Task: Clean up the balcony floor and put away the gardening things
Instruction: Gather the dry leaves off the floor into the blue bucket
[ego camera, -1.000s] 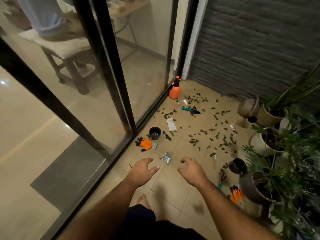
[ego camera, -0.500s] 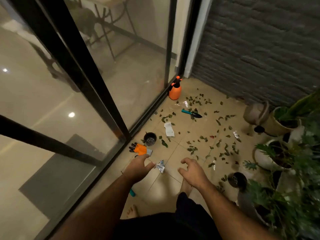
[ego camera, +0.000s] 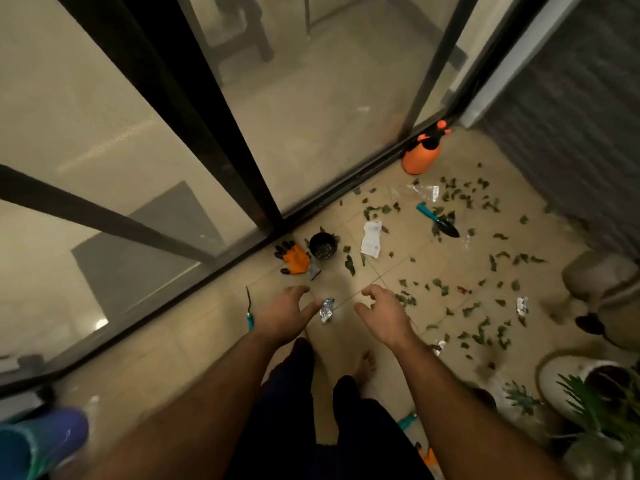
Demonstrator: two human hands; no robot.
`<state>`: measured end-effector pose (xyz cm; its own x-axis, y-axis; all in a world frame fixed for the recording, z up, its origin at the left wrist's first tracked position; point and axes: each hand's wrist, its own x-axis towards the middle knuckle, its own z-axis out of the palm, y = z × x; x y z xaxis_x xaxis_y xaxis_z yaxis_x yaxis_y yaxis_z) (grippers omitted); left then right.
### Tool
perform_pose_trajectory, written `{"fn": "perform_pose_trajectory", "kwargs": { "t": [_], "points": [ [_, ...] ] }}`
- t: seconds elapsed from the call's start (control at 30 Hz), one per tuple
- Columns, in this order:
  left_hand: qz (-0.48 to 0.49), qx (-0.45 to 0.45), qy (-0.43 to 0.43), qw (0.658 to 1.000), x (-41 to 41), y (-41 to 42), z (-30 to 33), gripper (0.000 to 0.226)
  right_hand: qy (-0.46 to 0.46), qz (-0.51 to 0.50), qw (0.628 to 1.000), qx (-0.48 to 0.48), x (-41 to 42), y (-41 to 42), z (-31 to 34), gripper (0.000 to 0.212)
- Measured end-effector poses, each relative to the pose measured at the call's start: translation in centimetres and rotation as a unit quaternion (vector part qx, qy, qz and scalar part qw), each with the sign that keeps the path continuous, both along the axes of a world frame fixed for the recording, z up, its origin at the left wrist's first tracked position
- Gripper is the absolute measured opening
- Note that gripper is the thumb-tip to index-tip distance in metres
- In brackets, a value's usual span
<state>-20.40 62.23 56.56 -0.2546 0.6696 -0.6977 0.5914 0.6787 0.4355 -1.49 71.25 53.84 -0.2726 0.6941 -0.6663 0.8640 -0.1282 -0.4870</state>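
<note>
The balcony floor [ego camera: 408, 275], tiled in beige, is bounded on the left by the dark-framed sliding glass door [ego camera: 242, 140] and at the far right by a grey brick wall [ego camera: 571, 126]. Potted plants [ego camera: 595, 403] are seen crowded along the right edge. An orange spray bottle [ego camera: 422, 152] stands upright in the far corner, against the door track. Scattered leaves [ego camera: 481, 327] are spread over the middle and right of the tiles. Nearer the door track, a small black pot [ego camera: 322, 245] is set upright, with an orange glove [ego camera: 294, 259] lying just beside it on its left. A white paper packet [ego camera: 371, 239] lies flat to the right of the pot, and a teal-handled trowel [ego camera: 438, 220] lies farther off, blade pointing away to the right.

Both hands are held out over the floor, empty, with fingers loosely curled and spread apart. Between them, on the tiles, a crumpled foil wrapper [ego camera: 326, 310] is found, its long axis running roughly towards and away from the person. It lies just off the thumb of the left hand [ego camera: 282, 315], to that hand's right, while the right hand [ego camera: 382, 315] is held clearly farther from it. The left hand is therefore judged the likelier to pick it up, by a short reach inward and down.
</note>
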Motion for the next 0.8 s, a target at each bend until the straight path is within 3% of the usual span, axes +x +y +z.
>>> {"fn": "perform_pose_trajectory", "kwargs": {
  "t": [0.33,0.57,0.8],
  "points": [
    [0.002,-0.051,-0.022,0.998,-5.6,3.0,-15.7,0.064,0.011,-0.045,0.997,-0.054,-5.5,2.2,-15.3,0.034],
    [0.048,-0.063,-0.009,0.997,-7.9,4.8,-35.5,0.062,0.017,-0.009,0.996,-0.082,-8.4,2.7,-35.2,0.041],
    [0.042,-0.050,0.003,0.998,-12.1,7.6,-52.0,0.065,0.037,-0.059,0.996,-0.056,-9.8,5.2,-51.6,0.033]
  ]
}}
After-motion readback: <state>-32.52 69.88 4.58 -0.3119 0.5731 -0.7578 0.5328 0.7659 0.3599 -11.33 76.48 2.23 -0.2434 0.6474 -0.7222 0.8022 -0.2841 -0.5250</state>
